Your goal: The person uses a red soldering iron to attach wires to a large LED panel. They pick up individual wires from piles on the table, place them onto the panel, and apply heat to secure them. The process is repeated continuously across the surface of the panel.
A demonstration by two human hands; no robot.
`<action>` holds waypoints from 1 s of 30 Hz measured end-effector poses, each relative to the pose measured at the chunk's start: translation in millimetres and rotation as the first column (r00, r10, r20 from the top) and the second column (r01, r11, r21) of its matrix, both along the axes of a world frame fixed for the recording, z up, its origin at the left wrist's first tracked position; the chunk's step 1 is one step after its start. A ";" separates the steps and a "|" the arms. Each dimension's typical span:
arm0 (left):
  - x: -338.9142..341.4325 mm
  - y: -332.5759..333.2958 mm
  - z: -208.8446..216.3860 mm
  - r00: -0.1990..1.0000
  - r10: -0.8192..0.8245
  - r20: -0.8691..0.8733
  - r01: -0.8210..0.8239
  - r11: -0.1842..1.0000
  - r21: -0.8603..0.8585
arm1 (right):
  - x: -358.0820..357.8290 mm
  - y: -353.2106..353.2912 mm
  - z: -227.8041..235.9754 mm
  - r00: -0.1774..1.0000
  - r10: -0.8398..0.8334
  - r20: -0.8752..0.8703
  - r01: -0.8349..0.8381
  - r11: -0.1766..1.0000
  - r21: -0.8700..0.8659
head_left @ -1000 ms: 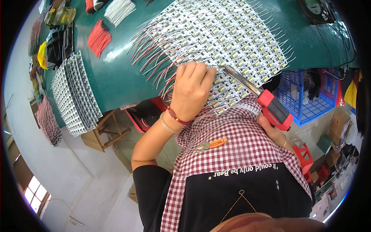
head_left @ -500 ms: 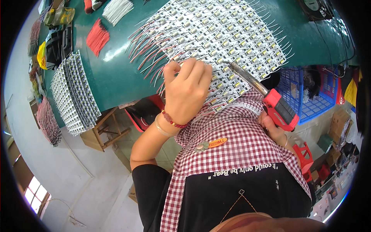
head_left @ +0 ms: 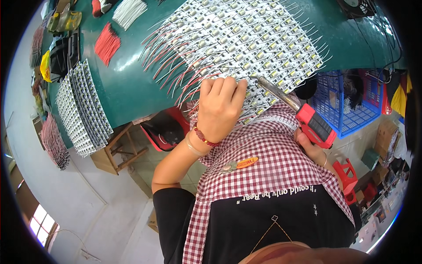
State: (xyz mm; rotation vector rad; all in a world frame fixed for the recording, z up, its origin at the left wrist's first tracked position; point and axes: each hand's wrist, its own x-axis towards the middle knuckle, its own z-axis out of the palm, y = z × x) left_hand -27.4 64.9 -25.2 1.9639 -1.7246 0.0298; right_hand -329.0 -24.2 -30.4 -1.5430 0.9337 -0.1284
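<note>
A large sheet of white LED circuit boards (head_left: 246, 37) lies at the table's near edge, with red, black and white wires (head_left: 165, 57) sticking out along its left side. My left hand (head_left: 222, 105) rests on the near left part of the sheet, fingers curled and pressed together. What its fingertips pinch is hidden beneath them. In my right hand (head_left: 311, 147) is a red and black soldering iron (head_left: 314, 123), partly covering that hand. Its metal tip points left and touches or hovers just over the boards, beside my left fingers; which of the two I cannot tell.
On the green table (head_left: 129, 88) lie a red wire bundle (head_left: 107, 44) and a white wire bundle (head_left: 129, 13). More LED board sheets (head_left: 83, 108) overhang its left edge. A blue plastic crate (head_left: 347, 105) stands at the right, and a small fan (head_left: 358, 8) sits far right.
My left hand has shifted slightly right and nearer to me, its fingers now curled lower on the boards. The soldering iron's tip has come a little nearer too. The whole view has shifted slightly.
</note>
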 end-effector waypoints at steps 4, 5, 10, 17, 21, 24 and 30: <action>-1.0 -0.1 -2.1 1.000 -0.011 -0.005 0.010 1.000 -0.026 | 5.6 -0.6 1.3 1.000 -0.002 0.009 0.003 0.998 -0.058; -1.1 -0.3 -2.5 1.000 -0.014 -0.008 0.013 0.999 -0.034 | 5.7 -0.6 1.1 1.000 0.003 0.003 -0.002 0.998 -0.068; 0.1 -1.5 -3.3 1.000 -0.027 -0.011 0.027 1.000 -0.015 | 7.1 -0.9 5.4 0.999 -0.007 -0.051 0.006 1.000 -0.020; 0.8 -0.3 -1.7 0.999 -0.035 0.004 0.035 0.999 0.015 | 1.4 1.1 5.7 0.999 -0.020 -0.029 0.021 0.999 0.031; 0.5 -0.6 2.1 0.999 -0.013 0.050 0.012 1.000 0.019 | 3.0 -1.4 6.2 1.000 0.013 -0.010 -0.013 1.000 0.002; 1.6 -0.2 2.7 0.998 -0.010 0.058 0.009 1.000 0.016 | 4.2 -0.8 5.2 1.000 0.009 -0.017 -0.009 1.000 0.015; -0.3 0.3 -1.1 1.000 -0.018 0.021 0.018 1.000 -0.009 | 7.7 -1.8 2.4 0.999 0.034 -0.020 -0.035 0.996 -0.077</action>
